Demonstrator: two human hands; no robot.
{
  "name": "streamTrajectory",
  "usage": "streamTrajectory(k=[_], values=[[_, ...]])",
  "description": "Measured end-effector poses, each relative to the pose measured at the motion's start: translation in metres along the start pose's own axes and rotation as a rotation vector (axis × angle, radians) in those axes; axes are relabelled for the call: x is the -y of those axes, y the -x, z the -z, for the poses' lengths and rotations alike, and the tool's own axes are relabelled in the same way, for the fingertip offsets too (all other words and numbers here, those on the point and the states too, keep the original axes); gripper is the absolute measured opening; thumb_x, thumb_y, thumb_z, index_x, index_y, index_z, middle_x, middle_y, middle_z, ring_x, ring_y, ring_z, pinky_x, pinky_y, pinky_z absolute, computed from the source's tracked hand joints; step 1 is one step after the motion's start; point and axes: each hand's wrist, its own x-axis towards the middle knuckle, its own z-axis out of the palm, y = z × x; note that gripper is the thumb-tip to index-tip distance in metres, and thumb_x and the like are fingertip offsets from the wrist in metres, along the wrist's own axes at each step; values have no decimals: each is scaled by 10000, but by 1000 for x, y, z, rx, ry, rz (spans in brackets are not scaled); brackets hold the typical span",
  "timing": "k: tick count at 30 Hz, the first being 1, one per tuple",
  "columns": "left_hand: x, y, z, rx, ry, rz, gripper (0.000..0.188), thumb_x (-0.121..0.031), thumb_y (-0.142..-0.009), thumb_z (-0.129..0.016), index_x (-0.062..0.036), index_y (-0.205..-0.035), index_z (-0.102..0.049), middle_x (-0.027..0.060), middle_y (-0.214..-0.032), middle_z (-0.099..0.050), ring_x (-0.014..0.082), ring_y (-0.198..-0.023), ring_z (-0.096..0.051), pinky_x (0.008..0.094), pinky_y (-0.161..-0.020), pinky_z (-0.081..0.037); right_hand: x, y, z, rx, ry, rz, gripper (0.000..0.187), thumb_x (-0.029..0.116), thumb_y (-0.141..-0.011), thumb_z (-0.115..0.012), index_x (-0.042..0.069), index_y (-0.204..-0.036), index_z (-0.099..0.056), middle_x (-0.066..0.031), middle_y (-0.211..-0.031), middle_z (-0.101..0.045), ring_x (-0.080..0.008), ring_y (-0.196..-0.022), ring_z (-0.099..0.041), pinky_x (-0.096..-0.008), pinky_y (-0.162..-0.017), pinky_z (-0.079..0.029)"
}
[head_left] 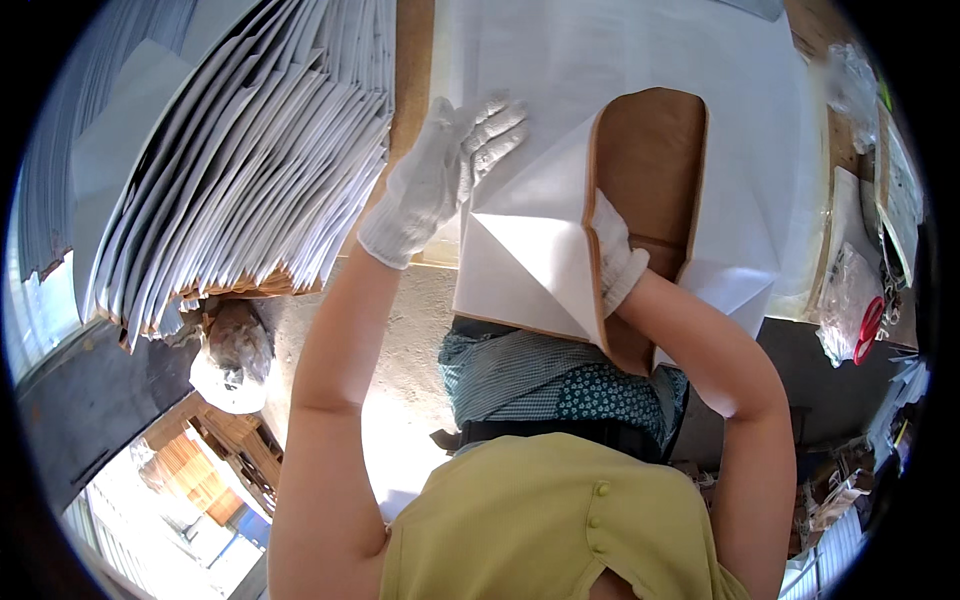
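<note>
A large paper bag (525, 262), white outside and brown inside, lies at the near edge of the work table with its mouth spread apart. My right hand (615, 245), in a white knit glove, reaches into the mouth of the bag; its fingers are hidden behind the paper. My left hand (450, 165), gloved the same way, rests with its fingers stretched out on the white sheet by the bag's upper left side. Sharp creases run across the bag's white panels at both sides of the mouth.
A thick fanned stack of white paper bags (260, 170) stands to the left. White sheeting (560, 50) covers the table. On the right lie red-handled scissors (868, 330), clear plastic (850, 85) and a clipboard (898, 190). A plastic bag (232, 365) hangs below the stack.
</note>
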Motion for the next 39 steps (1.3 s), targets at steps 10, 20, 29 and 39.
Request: streamTrajectory(k=[10,20,29,39], values=[[26,21,-46,-38,-1057,-479,799,-638,-1088,-267,16,-1485,-496,264,-1438,-576,450,-1382,-502,495,-1211,-353,45,-2,34,115,442,-39,425,266,-990,-548,48,-1353,-589,-135,-1383,-609,-326,-1297,-568,-465,-1149,-412],[49,8,-53,-163,-1493,-594,841,-662,-1065,-232,10,-1513,-466,245,-1533,-503,440,-1468,-419,542,-1276,-216,-25,98,88,-169,691,148,528,173,-805,-705,85,-1324,-662,-158,-1513,-562,-359,-1537,-358,-511,-1287,-258],[61,8,-60,-143,-1806,-528,737,-484,-1034,-489,46,-1541,-416,264,-1617,-385,424,-1546,-294,540,-1294,-171,-5,85,64,355,240,581,467,243,-694,-722,69,-1127,-738,-43,-1256,-695,-272,-1332,-559,-442,-1260,-348],[42,-13,-89,9,-1725,-546,755,-392,-992,-569,67,-1558,-371,280,-1633,-352,436,-1540,-301,530,-1293,-203,-22,79,106,-184,649,316,463,377,-766,-733,85,-1125,-736,-156,-1320,-630,-366,-1350,-532,-567,-1168,-417]])
